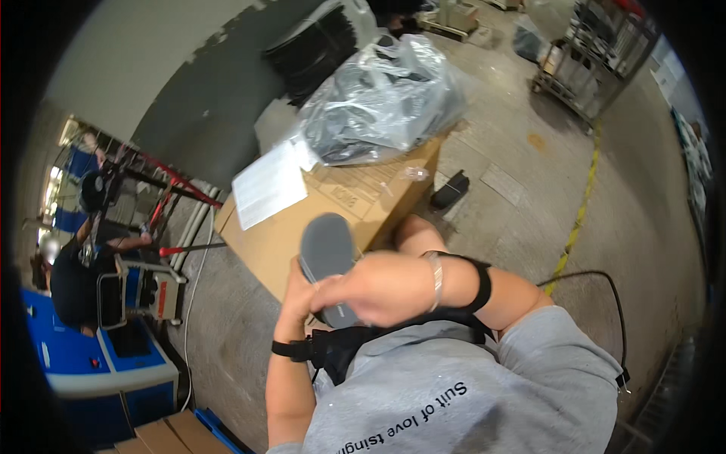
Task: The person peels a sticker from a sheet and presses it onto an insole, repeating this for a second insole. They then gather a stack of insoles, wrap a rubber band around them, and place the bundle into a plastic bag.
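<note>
A grey shoe sole (327,246) is held upright in front of my body, its rounded end pointing away from me. My left hand (299,293) is closed round its left edge. Across the near part of the sole lies my right hand (382,286), smeared by motion, with a clear band at the wrist. Whether its fingers grip the sole or only touch it does not show. Beyond the hands stands a cardboard box (261,250), bearing white paper sheets (270,185) and a large clear plastic bag (386,98) with grey things inside.
A black object (450,191) lies on the floor right of the box. Farther right are a wheeled metal cart (586,72), yellow floor tape (578,223) and a black cable (616,303). On the left, a person in dark clothing (72,280) is beside a blue machine (113,356).
</note>
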`<state>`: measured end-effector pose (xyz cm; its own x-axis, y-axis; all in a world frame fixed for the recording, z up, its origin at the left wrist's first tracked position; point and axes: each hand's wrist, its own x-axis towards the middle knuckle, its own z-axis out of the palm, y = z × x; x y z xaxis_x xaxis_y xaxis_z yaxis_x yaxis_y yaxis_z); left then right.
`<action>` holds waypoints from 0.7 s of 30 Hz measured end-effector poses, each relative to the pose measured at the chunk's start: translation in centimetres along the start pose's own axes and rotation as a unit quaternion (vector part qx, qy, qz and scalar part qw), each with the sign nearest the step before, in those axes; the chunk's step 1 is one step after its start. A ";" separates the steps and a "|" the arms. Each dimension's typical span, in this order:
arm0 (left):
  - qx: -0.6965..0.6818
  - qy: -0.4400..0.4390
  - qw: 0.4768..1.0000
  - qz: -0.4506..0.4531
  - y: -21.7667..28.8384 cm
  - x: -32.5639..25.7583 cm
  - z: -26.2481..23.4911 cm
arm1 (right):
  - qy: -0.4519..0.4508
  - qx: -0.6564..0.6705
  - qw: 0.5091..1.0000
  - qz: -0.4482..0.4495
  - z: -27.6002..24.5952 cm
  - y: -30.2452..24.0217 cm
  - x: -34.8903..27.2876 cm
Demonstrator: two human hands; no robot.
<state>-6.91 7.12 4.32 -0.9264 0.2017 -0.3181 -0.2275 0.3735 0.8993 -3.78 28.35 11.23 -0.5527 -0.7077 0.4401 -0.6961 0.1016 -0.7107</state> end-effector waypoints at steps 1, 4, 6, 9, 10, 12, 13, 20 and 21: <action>-0.148 -0.043 0.988 -0.009 2.8 -0.7 0.7 | -0.029 0.011 0.998 0.050 1.0 -0.2 -0.6; -0.362 -0.038 0.924 -0.118 0.5 0.6 -0.2 | -0.030 0.131 0.974 0.182 1.6 0.8 -3.0; -0.322 -0.082 0.937 -0.109 2.0 0.4 1.5 | -0.001 0.243 0.937 0.253 2.2 2.2 -5.2; -0.278 -0.132 0.945 -0.106 4.3 0.3 4.8 | 0.307 0.207 0.886 0.280 3.8 3.9 -8.2; -0.277 -0.147 0.942 -0.116 5.0 0.6 6.3 | 0.314 0.208 0.882 0.283 4.2 4.3 -8.5; -0.224 -0.174 0.954 -0.099 6.9 1.2 9.1 | 0.365 0.434 0.787 0.244 4.9 4.5 -8.7; -0.218 -0.204 0.948 -0.108 7.3 1.7 9.7 | 0.362 0.415 0.790 0.269 4.3 5.0 -9.4; -0.109 -0.268 0.953 -0.086 6.7 4.5 12.9 | 0.459 0.428 0.734 0.259 2.2 6.2 -14.5; -0.127 -0.232 0.961 -0.087 6.9 4.2 13.7 | 0.485 0.411 0.720 0.277 2.4 6.4 -15.5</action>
<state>-8.26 22.98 5.04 -0.6485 0.5596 -0.5161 -0.4861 0.2174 0.8464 1.45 38.35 -1.47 -0.9791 0.1444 -0.1429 0.0406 -0.5504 -0.8339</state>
